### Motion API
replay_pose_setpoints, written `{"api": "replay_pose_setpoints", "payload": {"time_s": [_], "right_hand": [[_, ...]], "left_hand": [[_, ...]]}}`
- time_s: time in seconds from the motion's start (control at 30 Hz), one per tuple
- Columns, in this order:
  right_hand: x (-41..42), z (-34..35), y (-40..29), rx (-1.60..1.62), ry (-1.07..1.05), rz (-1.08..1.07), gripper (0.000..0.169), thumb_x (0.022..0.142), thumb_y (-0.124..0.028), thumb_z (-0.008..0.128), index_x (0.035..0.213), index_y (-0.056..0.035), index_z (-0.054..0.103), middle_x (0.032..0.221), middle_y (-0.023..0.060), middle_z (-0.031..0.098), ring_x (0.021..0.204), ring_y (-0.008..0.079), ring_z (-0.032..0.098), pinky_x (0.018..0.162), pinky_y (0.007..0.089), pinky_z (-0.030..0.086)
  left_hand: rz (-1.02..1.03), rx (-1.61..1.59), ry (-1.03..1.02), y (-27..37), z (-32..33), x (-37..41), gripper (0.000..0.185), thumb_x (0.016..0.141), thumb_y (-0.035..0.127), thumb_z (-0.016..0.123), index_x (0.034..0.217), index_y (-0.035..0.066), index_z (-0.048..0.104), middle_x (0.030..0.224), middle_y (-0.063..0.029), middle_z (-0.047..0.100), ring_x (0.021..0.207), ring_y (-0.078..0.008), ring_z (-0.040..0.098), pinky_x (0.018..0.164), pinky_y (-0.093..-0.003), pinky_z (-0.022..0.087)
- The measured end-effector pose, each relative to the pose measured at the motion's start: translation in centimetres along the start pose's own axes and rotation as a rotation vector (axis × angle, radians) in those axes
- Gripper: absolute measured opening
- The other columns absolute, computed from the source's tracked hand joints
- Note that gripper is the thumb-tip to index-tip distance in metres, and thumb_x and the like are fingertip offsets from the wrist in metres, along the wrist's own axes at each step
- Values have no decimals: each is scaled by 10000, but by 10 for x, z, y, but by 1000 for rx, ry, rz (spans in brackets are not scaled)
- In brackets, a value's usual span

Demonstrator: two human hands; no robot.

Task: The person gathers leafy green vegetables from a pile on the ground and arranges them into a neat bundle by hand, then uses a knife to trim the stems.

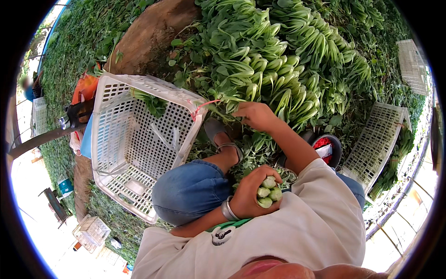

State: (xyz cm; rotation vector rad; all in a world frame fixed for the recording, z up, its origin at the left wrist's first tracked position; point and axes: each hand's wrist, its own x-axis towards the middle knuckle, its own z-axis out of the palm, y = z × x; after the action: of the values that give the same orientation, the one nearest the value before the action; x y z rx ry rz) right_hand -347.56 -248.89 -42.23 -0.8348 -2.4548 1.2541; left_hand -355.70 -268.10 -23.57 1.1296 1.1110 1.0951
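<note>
My left hand (256,191), with a metal bangle at the wrist, is closed around a bunch of pale green vegetable stalks (268,192) close to my chest. Their cut ends face up and the leaves are mostly hidden below. My right hand (258,115) reaches out low over the ground, fingers bent, at the near edge of long rows of cut leafy greens (275,73). A thin green stem (223,114) runs by its fingertips; whether they pinch it is unclear. To the left of my knee a white plastic crate (146,136) lies tilted, its opening towards me, with one bundle of greens (151,103) inside.
Pink string (200,108) hangs on the crate's rim. Close by my right leg stands a dark bucket (336,153) with red items (322,142). Another crate (374,144) on the right has bundled greens (392,171) against it. A curved metal bar (45,141) crosses at left.
</note>
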Motion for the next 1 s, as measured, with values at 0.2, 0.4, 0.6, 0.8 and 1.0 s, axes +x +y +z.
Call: {"api": "replay_pose_setpoints", "payload": {"time_s": [0.2,0.4,0.6,0.8,1.0], "right_hand": [[9,12,31,-225,468,321,393,824,-125,844,1180,-88,682,1080,105,615,941,337,655,794,455,542],[-1,31,30,170,504,259,334,811,-107,873,1032,-73,625,1123,101,638,983,317,662,846,436,539],[3,22,11,1032,740,329,386,923,-142,823,1010,-64,455,1016,87,670,984,152,657,861,347,539],[-7,28,6,688,540,811,458,942,-368,786,1102,-24,530,884,70,597,799,206,628,735,398,539],[-21,41,28,40,164,681,282,847,-240,786,1051,-75,682,1042,200,686,974,374,691,848,473,553]], "left_hand": [[-18,-4,-13,3,4,0,483,733,44,861,1136,44,595,987,-83,617,852,-201,637,800,-329,519],[-14,10,-10,4,3,-1,497,726,55,864,1144,47,594,1017,-91,627,864,-222,635,814,-341,522],[-19,-7,-15,1,3,-5,528,716,53,863,1164,47,582,1031,-97,635,908,-242,638,829,-344,525],[-28,22,-24,3,1,-4,525,710,46,861,1154,46,582,1039,-106,636,911,-260,643,841,-353,527],[-34,15,-11,1,-2,-5,523,702,48,865,1145,40,587,1062,-119,639,943,-274,652,861,-360,531]]}}
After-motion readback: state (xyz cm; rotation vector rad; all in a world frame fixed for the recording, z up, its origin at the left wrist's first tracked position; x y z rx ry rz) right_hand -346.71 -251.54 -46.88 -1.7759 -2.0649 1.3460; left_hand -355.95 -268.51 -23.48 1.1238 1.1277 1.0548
